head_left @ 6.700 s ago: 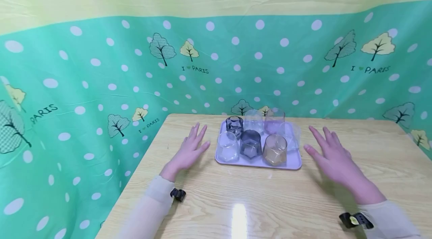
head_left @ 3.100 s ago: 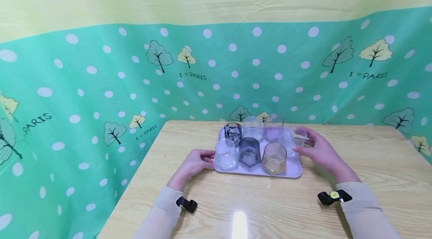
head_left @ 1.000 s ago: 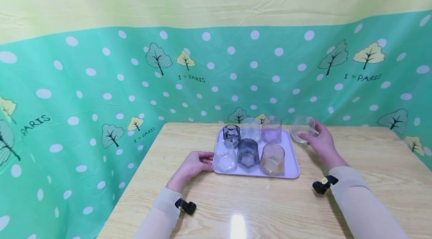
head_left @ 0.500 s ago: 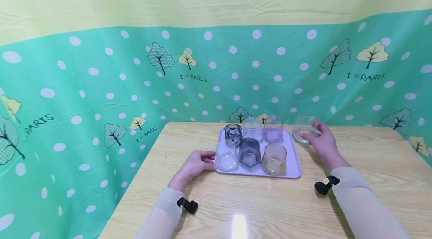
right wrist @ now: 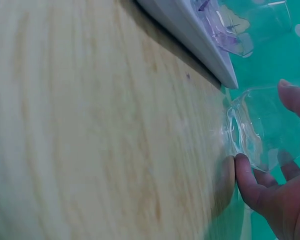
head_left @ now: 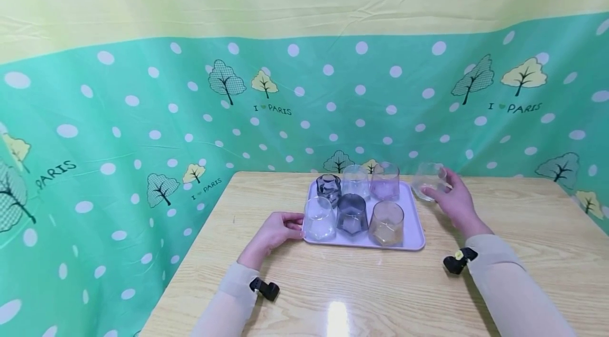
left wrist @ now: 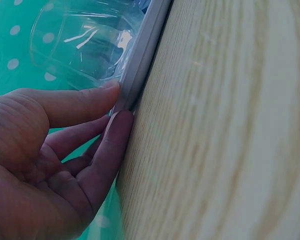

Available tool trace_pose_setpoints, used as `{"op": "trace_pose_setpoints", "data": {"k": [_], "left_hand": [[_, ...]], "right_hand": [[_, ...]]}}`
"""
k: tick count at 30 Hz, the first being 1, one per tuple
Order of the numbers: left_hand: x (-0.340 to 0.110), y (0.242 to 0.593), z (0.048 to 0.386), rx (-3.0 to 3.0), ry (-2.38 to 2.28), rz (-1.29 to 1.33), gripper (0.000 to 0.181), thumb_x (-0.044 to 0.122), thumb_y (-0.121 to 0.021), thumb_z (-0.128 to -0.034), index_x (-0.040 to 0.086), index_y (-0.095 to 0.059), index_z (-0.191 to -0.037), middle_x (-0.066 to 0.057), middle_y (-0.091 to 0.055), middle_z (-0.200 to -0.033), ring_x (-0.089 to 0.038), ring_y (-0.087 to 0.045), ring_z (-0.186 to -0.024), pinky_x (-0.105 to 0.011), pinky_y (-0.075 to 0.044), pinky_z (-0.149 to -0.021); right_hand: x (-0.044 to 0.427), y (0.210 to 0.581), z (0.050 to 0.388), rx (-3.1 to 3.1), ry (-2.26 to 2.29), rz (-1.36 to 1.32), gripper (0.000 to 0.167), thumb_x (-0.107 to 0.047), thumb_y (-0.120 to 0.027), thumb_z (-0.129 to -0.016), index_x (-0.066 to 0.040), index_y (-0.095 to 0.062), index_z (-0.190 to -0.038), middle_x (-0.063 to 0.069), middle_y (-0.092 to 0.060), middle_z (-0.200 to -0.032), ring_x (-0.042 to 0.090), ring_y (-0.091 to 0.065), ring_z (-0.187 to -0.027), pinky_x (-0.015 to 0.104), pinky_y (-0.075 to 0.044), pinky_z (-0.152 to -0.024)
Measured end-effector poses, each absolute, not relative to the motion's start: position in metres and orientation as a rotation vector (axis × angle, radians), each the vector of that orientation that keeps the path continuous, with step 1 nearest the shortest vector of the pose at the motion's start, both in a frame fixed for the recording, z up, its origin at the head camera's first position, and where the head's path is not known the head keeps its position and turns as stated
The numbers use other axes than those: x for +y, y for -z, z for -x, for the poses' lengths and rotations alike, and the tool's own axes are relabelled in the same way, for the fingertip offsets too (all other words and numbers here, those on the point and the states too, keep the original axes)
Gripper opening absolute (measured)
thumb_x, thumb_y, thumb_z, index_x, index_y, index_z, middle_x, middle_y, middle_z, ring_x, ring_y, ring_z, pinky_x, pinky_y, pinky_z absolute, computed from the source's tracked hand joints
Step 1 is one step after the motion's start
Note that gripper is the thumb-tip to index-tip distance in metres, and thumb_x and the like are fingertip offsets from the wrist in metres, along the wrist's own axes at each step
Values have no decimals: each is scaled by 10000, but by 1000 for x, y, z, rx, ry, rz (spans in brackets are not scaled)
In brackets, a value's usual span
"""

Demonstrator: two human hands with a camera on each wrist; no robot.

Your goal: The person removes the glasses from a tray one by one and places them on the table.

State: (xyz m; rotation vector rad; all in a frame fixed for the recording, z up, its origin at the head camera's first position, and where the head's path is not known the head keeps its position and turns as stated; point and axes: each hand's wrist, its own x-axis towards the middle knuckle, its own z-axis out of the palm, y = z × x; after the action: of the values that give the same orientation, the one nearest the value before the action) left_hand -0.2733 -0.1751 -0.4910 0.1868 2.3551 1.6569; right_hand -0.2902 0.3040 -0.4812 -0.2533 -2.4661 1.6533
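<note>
My left hand (head_left: 275, 234) pinches the left edge of the lilac tray (head_left: 415, 243); in the left wrist view the thumb lies on the rim of the tray (left wrist: 140, 62) and a finger is under it. My right hand (head_left: 458, 204) grips a clear glass (head_left: 428, 183) beside the tray's back right corner. In the right wrist view this glass (right wrist: 265, 125) is upright at the tabletop, thumb and fingers around it. On the tray stand several glasses, among them a clear one (head_left: 320, 221), a dark grey one (head_left: 352, 215), an amber one (head_left: 387, 225) and a purple one (head_left: 385, 184).
The tray rests on a light wooden table (head_left: 295, 295). Behind and to the left hangs a green and yellow cloth (head_left: 266, 141) with dots and trees. A dark patterned glass (head_left: 329, 189) and another clear glass (head_left: 357, 183) stand in the tray's back row.
Since the earlier frames, my right hand has taken hold of the clear glass and moved it off the tray to the right. My left hand has come to the tray's edge. Little differs from half a second ago.
</note>
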Motion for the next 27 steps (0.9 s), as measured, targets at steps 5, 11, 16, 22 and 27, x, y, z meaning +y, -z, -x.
{"op": "trace_pose_setpoints", "data": {"k": [5,11,16,22,27], "left_hand": [[-175,490,272,2366,-1645,-193,622,-91,-857,-781,-75,-665,-1373,-136,-753,-1189,-196,-721,-960,-306,-622,-848],[-174,491,270,2377,-1642,-182,618,-89,-861,-777,-62,-677,-1366,-132,-759,-1180,-183,-718,-943,-304,-614,-852],[-173,491,270,2378,-1651,-191,609,-100,-855,-781,-69,-677,-1362,-142,-758,-1174,-184,-716,-934,-309,-612,-851],[-173,490,270,2374,-1645,-193,602,-96,-857,-785,-64,-680,-1359,-121,-758,-1156,-185,-717,-940,-299,-614,-853],[-174,490,271,2377,-1638,-201,606,-96,-855,-786,-71,-673,-1363,-120,-754,-1158,-189,-714,-946,-299,-613,-855]], "right_hand": [[304,482,289,-2469,-1640,261,1069,-351,-777,-997,-101,-33,-1723,297,-71,-1745,583,-218,-1537,672,-322,-1199],[303,480,284,-2411,-1745,323,1096,-386,-768,-998,-149,16,-1727,253,1,-1763,540,-136,-1577,672,-303,-1209],[298,471,272,-2166,-1939,541,973,-446,-681,-1037,-214,-46,-1736,124,-8,-1791,401,-124,-1615,560,-307,-1253],[287,457,254,-1822,-2041,670,740,-422,-593,-1082,-274,-222,-1705,-26,-136,-1773,173,-129,-1601,363,-156,-1305],[275,451,241,-1890,-1975,567,682,-370,-591,-1093,-237,-282,-1686,20,-223,-1747,182,-160,-1599,360,-160,-1305]]}}
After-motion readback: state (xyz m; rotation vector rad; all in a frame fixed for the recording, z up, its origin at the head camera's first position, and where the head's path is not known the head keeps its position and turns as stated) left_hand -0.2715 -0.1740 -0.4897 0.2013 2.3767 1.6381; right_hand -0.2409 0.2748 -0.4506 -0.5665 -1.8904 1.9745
